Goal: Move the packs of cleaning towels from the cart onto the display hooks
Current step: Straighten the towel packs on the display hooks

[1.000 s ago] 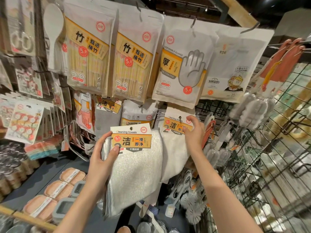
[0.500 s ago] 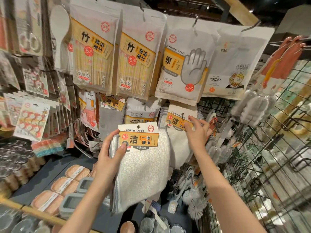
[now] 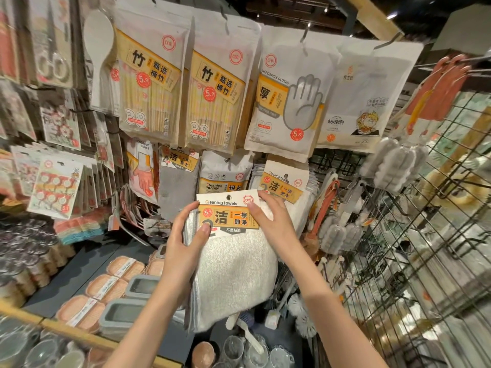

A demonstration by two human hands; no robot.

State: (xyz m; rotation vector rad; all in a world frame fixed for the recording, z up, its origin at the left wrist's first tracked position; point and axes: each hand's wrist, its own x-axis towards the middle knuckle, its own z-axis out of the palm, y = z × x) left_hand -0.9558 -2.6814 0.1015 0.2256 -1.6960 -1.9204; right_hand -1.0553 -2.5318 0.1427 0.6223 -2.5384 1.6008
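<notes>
the right hand (image 3: 275, 221) has left the hung packs (image 3: 281, 185) and now joins the left hand (image 3: 186, 245), both gripping the towel pack (image 3: 228, 216) just near of them, ready for hooking.

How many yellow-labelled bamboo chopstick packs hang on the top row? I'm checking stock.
2. One yellow-labelled bamboo chopstick pack hangs at upper left beside the white spoon; the second hangs just right of it, next to the disposable gloves pack. More may hang hidden behind each.
</notes>
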